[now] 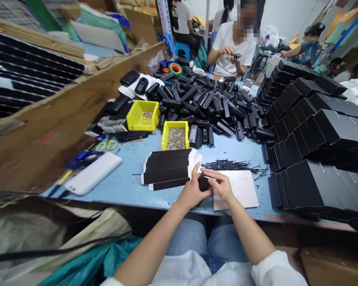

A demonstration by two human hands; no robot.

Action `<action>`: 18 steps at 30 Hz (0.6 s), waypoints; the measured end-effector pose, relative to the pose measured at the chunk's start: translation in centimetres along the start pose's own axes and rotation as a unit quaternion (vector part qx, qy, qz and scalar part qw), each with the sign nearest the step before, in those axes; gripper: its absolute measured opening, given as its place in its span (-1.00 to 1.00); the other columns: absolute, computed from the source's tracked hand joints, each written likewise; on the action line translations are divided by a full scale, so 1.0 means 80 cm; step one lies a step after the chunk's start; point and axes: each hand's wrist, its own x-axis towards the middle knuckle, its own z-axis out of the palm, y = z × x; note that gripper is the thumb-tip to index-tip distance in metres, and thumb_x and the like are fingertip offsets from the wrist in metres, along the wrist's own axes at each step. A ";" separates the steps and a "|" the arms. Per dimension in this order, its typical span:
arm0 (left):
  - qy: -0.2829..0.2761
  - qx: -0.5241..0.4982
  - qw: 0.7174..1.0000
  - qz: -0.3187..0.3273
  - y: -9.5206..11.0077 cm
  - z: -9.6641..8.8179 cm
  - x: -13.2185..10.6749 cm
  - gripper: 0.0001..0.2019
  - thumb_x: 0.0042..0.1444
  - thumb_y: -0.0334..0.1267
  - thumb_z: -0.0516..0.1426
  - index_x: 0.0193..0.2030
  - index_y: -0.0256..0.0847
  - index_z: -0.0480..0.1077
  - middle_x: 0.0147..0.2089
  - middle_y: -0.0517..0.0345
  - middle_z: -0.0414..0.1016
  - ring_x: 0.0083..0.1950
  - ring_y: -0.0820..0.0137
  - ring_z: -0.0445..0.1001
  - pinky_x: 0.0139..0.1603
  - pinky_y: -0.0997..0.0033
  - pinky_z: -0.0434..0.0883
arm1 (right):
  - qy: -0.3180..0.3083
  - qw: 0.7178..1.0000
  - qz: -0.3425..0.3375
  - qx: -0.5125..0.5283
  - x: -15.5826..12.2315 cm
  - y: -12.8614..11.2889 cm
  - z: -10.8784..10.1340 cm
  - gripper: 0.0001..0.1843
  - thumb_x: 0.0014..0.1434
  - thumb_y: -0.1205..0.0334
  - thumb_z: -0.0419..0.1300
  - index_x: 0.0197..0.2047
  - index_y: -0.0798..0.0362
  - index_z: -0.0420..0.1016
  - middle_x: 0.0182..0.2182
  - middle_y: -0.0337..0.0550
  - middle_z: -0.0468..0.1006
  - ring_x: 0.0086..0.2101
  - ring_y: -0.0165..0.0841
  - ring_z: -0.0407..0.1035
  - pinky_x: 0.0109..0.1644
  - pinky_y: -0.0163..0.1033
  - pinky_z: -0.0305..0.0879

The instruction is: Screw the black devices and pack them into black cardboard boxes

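Note:
Between my two hands is a small black box (203,182), partly covered by my fingers. My left hand (193,188) is closed round its left side, with the index finger pointing up. My right hand (222,186) has its fingers at the box's top and right edge. Just left of them lies a row of flat black cartons (167,169) with white flaps. Under my right hand rests a white board (241,188). Behind it is a heap of thin black strips (234,165), too fine to name surely.
Yellow bins (175,137) of small metal parts stand behind the cartons. A large pile of black devices (203,99) covers the table's back. Stacked black boxes (319,147) rise at right. A white power bank (94,174) lies left, near a cardboard wall (62,115). A person (234,51) sits opposite.

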 end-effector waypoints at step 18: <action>0.037 -0.188 0.980 0.055 0.031 -0.020 0.028 -0.26 0.19 -0.02 0.08 0.40 -0.15 -0.18 0.24 -0.19 0.22 0.22 0.15 0.32 0.17 0.05 0.33 | 0.196 0.901 -0.116 -0.370 -0.156 -0.058 -0.059 -0.12 0.05 -0.07 0.08 0.39 0.05 0.02 0.22 -0.14 -0.06 0.29 -0.75 -0.07 0.48 -0.60 0.10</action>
